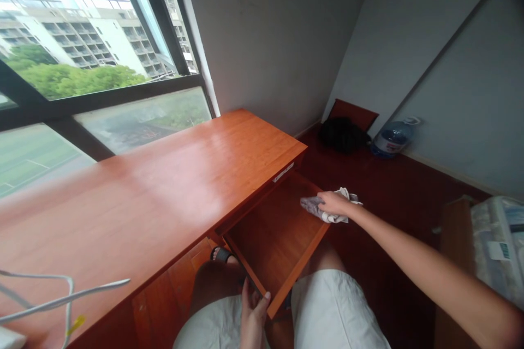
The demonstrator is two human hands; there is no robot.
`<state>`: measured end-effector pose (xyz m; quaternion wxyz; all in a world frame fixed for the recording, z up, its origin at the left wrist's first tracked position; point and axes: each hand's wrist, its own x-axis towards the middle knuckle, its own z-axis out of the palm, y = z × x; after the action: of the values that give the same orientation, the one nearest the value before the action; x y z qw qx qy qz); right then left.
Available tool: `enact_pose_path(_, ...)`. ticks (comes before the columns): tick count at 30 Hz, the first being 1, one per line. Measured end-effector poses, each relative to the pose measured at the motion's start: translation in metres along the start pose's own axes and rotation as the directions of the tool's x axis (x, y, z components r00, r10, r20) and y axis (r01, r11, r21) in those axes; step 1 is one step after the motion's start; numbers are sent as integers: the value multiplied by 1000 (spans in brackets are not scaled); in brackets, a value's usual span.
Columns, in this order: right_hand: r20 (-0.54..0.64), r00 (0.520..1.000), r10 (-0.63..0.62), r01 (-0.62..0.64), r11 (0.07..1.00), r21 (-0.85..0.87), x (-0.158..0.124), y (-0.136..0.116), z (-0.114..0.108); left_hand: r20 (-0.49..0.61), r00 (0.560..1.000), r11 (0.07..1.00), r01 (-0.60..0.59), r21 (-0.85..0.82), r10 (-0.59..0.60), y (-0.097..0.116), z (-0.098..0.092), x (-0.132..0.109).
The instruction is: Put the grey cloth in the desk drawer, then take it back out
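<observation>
A wooden drawer is pulled out from under the reddish-brown desk, over my knees. Nothing lies on the part of its bottom that shows. My left hand grips the drawer's near left corner, thumb on the rim and fingers around the side. At the far right side of the drawer, my right hand is closed around a crumpled grey-and-white cloth. Part of the cloth hangs over the drawer's right edge.
White cables lie on the desk's left end. A window borders the desk. On the floor ahead are a black bag and a large blue water bottle. Packed bedding sits at the right.
</observation>
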<state>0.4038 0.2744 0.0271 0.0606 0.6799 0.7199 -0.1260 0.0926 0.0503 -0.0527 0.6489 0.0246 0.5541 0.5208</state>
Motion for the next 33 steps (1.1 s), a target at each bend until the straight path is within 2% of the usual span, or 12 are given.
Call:
enact_pose_path(4, -195, 973, 125, -122, 992, 28, 25, 5, -11, 30, 999, 1000, 15, -6, -15, 1, -2, 5)
enact_pose_path(7, -428, 877, 219, -221, 974, 44, 38, 6, -17, -8, 1000, 1000, -15, -9, 15, -5, -6, 11)
enact_pose_path(9, -544, 807, 229, -240, 969, 53, 43, 1, -11, -37, 999, 1000, -26, -10, 25, -11, -9, 16)
enact_pose_path(10, -551, 808, 209, -224, 974, 42, 45, -3, -3, -45, 999, 1000, -27, -12, 26, -13, -11, 18)
enact_pose_path(13, -384, 918, 100, -129, 990, -51, 51, -15, 26, -47, 999, 999, -26, -19, 25, -20, -17, 22)
enact_pose_path(15, -284, 956, 71, -106, 989, -108, 57, -22, 42, -47, 999, 999, -26, -23, 25, -24, -20, 23)
enact_pose_path(18, -236, 966, 110, -141, 983, -119, 73, -26, 50, -54, 998, 999, -25, -22, 24, -29, -24, 26)
enact_pose_path(23, -171, 974, 148, -162, 985, -67, 110, -31, 40, -98, 994, 999, -50, 10, 51, -36, -30, 30)
enact_pose_path(26, -156, 975, 158, -166, 985, -40, 122, -33, 39, -94, 994, 998, -50, 26, 52, -37, -33, 31)
enact_pose_path(29, -146, 981, 129, -133, 991, -21, 114, -25, 40, -86, 995, 999, -40, 35, 43, -36, -35, 30)
enact_pose_path(33, -86, 993, 78, -78, 997, 3, 82, 7, 39, -101, 995, 1000, -24, 17, 26, -36, -35, 26)
